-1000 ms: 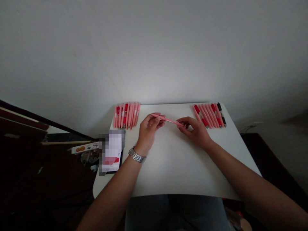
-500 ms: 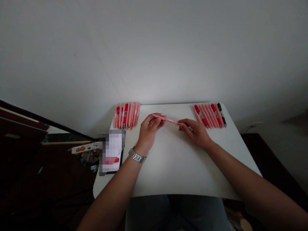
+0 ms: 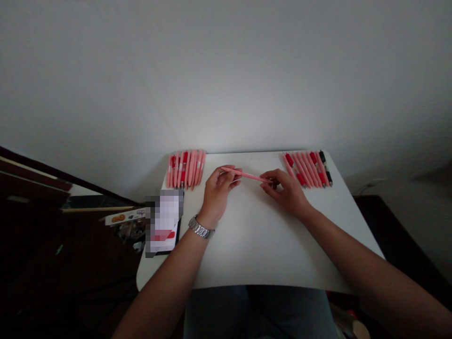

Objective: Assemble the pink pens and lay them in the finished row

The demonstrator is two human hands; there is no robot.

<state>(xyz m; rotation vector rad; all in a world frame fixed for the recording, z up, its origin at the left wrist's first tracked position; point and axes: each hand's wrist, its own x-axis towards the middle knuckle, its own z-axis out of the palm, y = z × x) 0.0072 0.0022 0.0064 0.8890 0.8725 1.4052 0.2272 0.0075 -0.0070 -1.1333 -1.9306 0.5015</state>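
Observation:
A pink pen (image 3: 251, 176) is held level above the middle of the white table, its left end tilted slightly up. My left hand (image 3: 218, 186) is closed round its left part, with a silver watch on the wrist. At the pen's right end, the fingers of my right hand (image 3: 284, 190) are closed about the tip, thumb below and index finger above. Between those fingers the very end of the pen is partly hidden.
At the table's back left lies a row of pink and red pens (image 3: 190, 169). Another row of pens (image 3: 307, 169), with a black one (image 3: 325, 168) on its right edge, lies back right. A phone (image 3: 167, 223) with a blurred screen rests by the left edge. A wall (image 3: 226, 84) rises behind the table (image 3: 268, 254).
My right hand's fingers have shifted slightly on the pen's right end, the thumb and index finger a little farther apart. My left hand has moved slightly left with the pen.

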